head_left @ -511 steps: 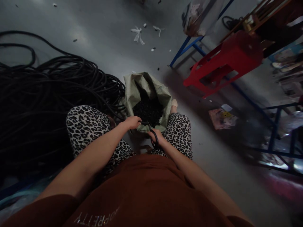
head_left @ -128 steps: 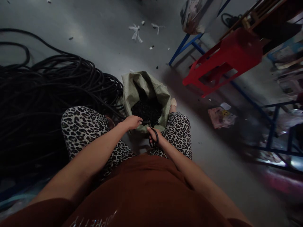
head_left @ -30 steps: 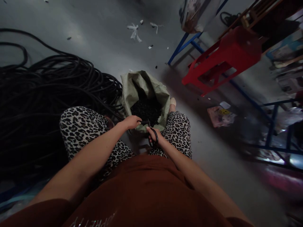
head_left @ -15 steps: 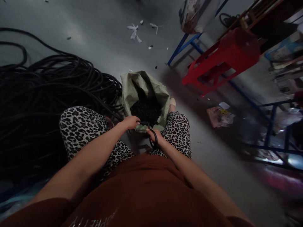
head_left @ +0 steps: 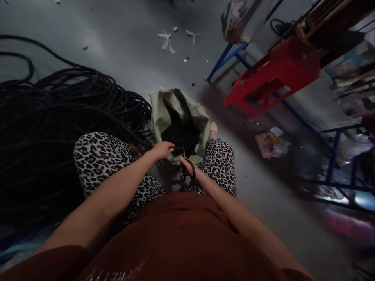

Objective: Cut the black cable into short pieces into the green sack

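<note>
My left hand (head_left: 163, 150) is closed round a black rubber cord (head_left: 177, 148), whose short end sticks out past my fingertips. In my right hand (head_left: 187, 167) is a pair of black-handled scissors (head_left: 192, 168), the handles apart and a blade pointing up at the cord's end. Both hands are over the near rim of a pale green woven sack (head_left: 156, 113). Small black pieces (head_left: 180, 134) lie inside it, too dark to make out singly. Left of the sack is a big heap of black cord (head_left: 96, 89), running toward my left hand.
The sack stands between my legs in leopard-print trousers (head_left: 102, 156). A red plastic stool (head_left: 281, 74) lies tipped to the right, near blue metal frame legs (head_left: 224, 58). Scraps of white plastic (head_left: 166, 41) and a pink packet (head_left: 271, 144) are on the floor.
The scissors have opened, with their handles spreading apart and a blade now showing beside the cord. My left hand has shifted up very slightly, still holding the cord.
</note>
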Available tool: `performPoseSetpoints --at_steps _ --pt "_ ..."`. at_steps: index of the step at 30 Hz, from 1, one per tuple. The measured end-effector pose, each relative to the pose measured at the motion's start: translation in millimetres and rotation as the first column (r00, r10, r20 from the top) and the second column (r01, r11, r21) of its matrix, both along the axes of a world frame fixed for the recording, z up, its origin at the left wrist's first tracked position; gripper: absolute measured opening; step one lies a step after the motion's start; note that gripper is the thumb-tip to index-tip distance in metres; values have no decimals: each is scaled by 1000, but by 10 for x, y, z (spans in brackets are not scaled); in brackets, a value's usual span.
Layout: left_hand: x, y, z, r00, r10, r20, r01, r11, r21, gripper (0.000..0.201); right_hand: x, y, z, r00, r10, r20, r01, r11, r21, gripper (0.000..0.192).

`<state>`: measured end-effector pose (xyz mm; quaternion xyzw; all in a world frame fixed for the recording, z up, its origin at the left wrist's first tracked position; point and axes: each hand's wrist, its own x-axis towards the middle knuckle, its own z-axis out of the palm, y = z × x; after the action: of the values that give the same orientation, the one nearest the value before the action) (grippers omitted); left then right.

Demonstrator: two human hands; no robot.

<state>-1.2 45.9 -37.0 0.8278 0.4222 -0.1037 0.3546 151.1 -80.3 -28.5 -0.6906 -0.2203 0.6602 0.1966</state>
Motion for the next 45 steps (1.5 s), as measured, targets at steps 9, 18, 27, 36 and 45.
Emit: performPoseSetpoints --at_steps 9,18,27,36,45 --pt "22 -51 30 1000 -29 -1 29 1000 -8 32 -7 22 -35 998 59 20 -59 998 5 38" --pt "36 -83 101 999 -53 -8 53 999 -8 32 -25 31 -39 999 26 28 -25 999 -33 37" --pt "35 -92 88 997 -76 -24 76 997 -6 31 -11 27 -40 998 55 34 -54 998 -34 40" --pt "34 -87 76 998 -61 -21 61 998 -11 32 0 27 -44 996 83 43 -83 996 -13 40" --pt "37 -94 99 998 -66 -18 66 998 -8 32 10 23 -60 995 87 49 -85 996 -35 43"
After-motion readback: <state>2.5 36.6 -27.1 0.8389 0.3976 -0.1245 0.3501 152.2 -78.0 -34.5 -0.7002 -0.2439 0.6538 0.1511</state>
